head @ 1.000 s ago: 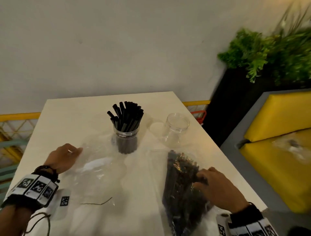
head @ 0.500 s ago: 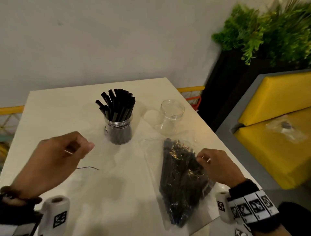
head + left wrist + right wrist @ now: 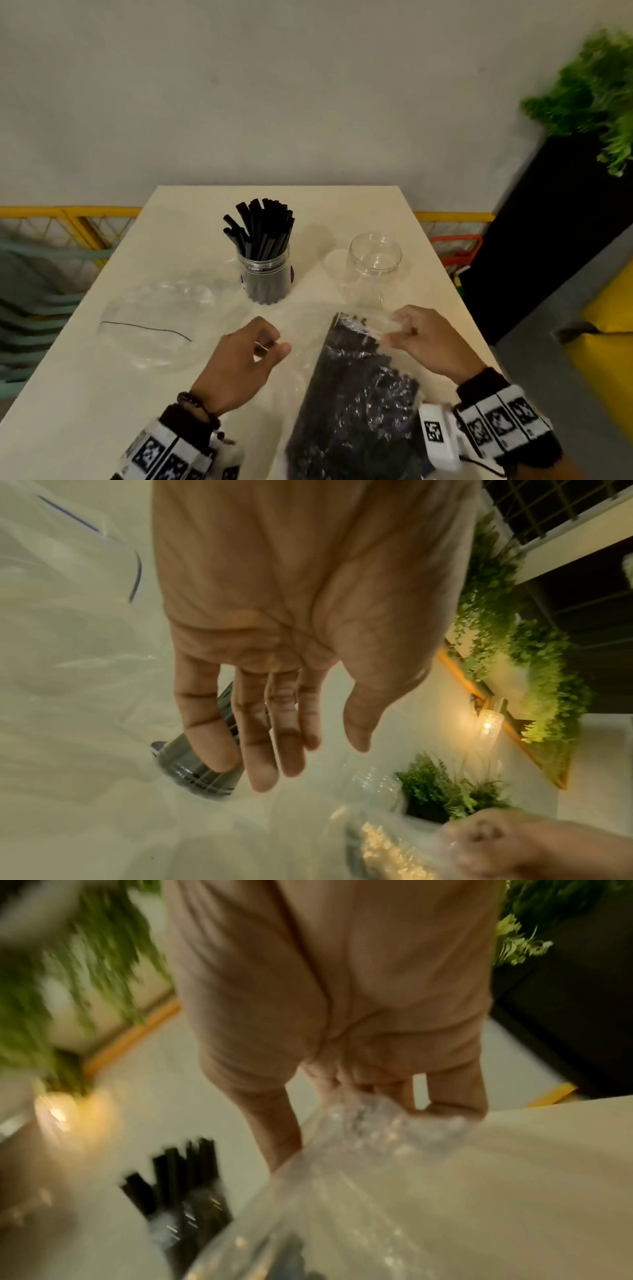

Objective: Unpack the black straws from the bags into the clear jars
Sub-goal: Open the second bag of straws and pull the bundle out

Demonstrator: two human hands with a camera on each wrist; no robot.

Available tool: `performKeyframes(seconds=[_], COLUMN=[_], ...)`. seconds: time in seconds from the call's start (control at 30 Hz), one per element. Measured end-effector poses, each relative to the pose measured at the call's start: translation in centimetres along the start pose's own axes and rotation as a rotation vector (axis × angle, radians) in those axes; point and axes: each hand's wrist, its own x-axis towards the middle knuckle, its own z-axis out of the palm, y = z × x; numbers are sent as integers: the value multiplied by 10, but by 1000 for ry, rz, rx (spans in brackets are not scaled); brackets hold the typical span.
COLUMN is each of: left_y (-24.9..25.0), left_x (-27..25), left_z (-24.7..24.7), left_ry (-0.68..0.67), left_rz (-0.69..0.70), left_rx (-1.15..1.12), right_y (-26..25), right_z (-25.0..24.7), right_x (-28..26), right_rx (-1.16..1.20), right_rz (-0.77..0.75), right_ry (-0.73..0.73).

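Cream table (image 3: pixel 212 394) against grey wall (image 3: pixel 274 102); right hand (image 3: pixel 428 337) pinches full bag (image 3: pixel 356 404), left hand (image 3: pixel 239 363) fingers loose.

1 clear jar (image 3: pixel 265 277) stands upright, packed with black straws (image 3: pixel 262 228); the other jar (image 3: pixel 374 265) stands empty; a full bag (image 3: pixel 356 394) lies flat.

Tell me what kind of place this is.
Probably a café or restaurant seating area. A yellow cushioned bench flanks the white table, greenery in a black planter stands beside it, and a clear jar holds black straws like serving stock.
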Motion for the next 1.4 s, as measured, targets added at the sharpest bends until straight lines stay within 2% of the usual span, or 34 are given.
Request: performKeyframes(seconds=[0.07,0.13,0.27,0.33,0.47,0.6,0.67,0.77,0.87,0.97,1.03,1.17,1.3,1.33,1.4], left_y=[6,15,36,53,87,107,109,102,101,96,92,88,89,90,94], left_x=[7,12,6,-2,-16,-22,-21,-17,-14,-5,-2,-3,-1,-1,-1], left_z=[2,-1,-15,-30,-68,-91,-96,-100,-103,-100,-95,-94,-93,-91,-88], left_ry=[100,171,177,201,259,271,287,269,251,258,205,126,97,84,64], left_rz=[-146,-227,-207,-151,67,235,277,308,346,284,218,205,260,269,273], left_rx=[-125,-269,-647,-751,-699,-667,-658,-565,-562,-556,-595,-682,-603,-577,-565], right_y=[-9,-20,-46,-57,-77,-89,-94,-93,-88,-91,-92,-100,-129,-138,-159], right_z=[-11,-25,-48,-59,-91,-109,-114,-112,-115,-118,-120,-122,-107,-99,-74], right_x=[-18,-33,-58,-68,-82,-93,-103,-109,-112,-118,-126,-140,-141,-139,-131], right_rx=[112,178,287,375,554,587,536,331,293,304,307,17,-169,-218,-304], right_rz=[-167,-277,-353,-343,-302,-351,-323,-273,-276,-299,-289,-296,-488,-534,-590], right_ry=[22,43,105,133,55,55,74,158,242,195,176,389,699,745,693])
